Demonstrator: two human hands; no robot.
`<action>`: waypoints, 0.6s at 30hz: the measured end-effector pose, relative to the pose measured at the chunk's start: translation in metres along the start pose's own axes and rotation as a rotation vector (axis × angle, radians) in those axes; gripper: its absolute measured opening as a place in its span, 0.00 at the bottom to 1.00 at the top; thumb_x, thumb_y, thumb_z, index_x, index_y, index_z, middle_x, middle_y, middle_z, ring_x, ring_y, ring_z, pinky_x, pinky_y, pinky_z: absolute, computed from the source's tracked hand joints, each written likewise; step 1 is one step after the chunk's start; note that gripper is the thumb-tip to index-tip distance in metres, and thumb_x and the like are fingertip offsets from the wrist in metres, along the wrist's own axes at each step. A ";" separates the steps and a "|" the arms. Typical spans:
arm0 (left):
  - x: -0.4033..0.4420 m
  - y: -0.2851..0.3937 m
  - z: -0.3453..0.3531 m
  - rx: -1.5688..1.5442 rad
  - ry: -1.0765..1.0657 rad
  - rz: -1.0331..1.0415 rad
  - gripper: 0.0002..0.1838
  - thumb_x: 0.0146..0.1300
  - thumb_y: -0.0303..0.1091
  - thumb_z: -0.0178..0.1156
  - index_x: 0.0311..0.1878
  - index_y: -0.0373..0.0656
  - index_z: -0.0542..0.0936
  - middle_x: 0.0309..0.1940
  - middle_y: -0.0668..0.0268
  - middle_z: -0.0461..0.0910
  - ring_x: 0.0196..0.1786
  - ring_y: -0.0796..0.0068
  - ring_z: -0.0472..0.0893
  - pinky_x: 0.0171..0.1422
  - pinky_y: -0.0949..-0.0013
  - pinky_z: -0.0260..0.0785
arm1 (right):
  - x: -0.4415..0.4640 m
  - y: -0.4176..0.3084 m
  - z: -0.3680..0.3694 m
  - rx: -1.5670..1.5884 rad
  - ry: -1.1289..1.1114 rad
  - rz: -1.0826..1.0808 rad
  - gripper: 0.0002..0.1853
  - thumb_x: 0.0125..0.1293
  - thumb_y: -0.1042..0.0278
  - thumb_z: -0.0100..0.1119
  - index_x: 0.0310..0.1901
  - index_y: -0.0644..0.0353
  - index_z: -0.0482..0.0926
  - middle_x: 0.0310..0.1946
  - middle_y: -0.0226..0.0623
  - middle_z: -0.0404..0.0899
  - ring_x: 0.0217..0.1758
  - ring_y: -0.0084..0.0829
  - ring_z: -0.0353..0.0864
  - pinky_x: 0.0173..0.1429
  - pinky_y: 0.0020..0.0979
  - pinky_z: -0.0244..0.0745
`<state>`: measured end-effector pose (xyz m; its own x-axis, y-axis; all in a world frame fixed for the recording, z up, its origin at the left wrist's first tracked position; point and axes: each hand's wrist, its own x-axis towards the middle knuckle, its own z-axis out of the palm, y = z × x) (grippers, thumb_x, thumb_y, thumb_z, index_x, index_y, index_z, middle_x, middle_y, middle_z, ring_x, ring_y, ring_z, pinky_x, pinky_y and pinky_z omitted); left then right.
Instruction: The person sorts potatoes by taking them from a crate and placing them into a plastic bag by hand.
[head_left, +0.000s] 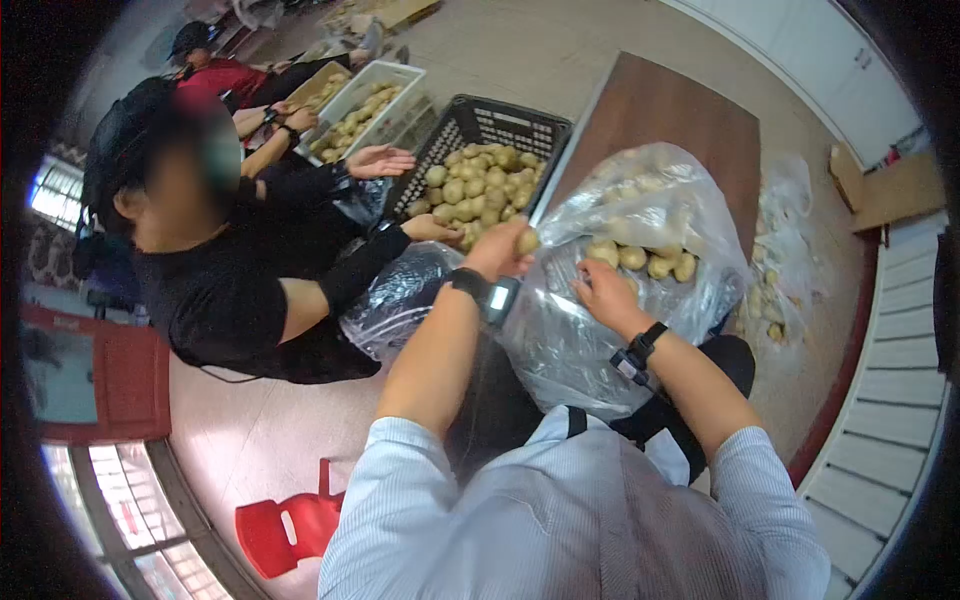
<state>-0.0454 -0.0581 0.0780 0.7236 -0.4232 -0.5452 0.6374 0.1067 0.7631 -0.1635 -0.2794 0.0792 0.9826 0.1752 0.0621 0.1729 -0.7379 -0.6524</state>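
Note:
My left hand (494,252) is closed around a round, yellow-brown potato (528,240), between the black crate and the clear plastic bag. Over the near side of the bag (570,335) is my right hand (607,294), its fingers apart and nothing visibly held in them. Just beyond it, several potatoes (632,258) lie in the bag's opening, and more show through the plastic behind them. The black crate (510,122), full of similar potatoes (490,180), stands left of the bag.
A co-worker (230,290) sits at the left, both hands at the crate's near left side. Beyond are a white crate (400,75) of potatoes and another person (225,80). A brown table (660,110) stands behind the bag, a red stool (290,535) lower left, plastic bags (790,220) right.

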 end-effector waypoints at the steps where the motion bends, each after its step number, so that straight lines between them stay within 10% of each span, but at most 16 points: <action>1: 0.012 -0.007 -0.014 -0.015 0.026 0.054 0.16 0.67 0.45 0.53 0.44 0.40 0.74 0.35 0.62 0.76 0.28 0.71 0.77 0.24 0.69 0.72 | -0.004 0.004 -0.003 -0.005 0.009 0.017 0.19 0.62 0.60 0.59 0.50 0.64 0.71 0.48 0.53 0.75 0.47 0.53 0.77 0.47 0.47 0.73; 5: 0.046 -0.033 -0.068 0.380 0.097 0.399 0.19 0.70 0.48 0.50 0.51 0.42 0.70 0.36 0.60 0.77 0.29 0.64 0.78 0.27 0.64 0.73 | -0.007 0.007 -0.010 -0.148 0.072 0.129 0.23 0.58 0.67 0.58 0.56 0.60 0.67 0.60 0.54 0.63 0.50 0.56 0.75 0.49 0.50 0.73; 7: -0.007 0.010 -0.031 -0.205 0.247 -0.027 0.18 0.70 0.44 0.49 0.54 0.39 0.71 0.42 0.57 0.77 0.35 0.62 0.79 0.32 0.62 0.76 | -0.005 0.012 -0.012 -0.120 0.058 0.184 0.25 0.57 0.70 0.57 0.58 0.59 0.65 0.62 0.54 0.59 0.50 0.57 0.75 0.50 0.50 0.72; 18: -0.019 0.017 -0.023 -0.302 0.387 0.092 0.22 0.73 0.42 0.45 0.55 0.30 0.65 0.43 0.48 0.76 0.38 0.54 0.81 0.35 0.60 0.79 | 0.005 0.018 -0.008 -0.240 0.058 0.199 0.30 0.56 0.70 0.60 0.61 0.57 0.63 0.60 0.47 0.62 0.52 0.52 0.75 0.51 0.47 0.75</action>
<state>-0.0422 -0.0275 0.0928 0.7894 -0.0411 -0.6125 0.5728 0.4079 0.7109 -0.1552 -0.2967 0.0740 0.9998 -0.0204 -0.0010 -0.0185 -0.8878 -0.4599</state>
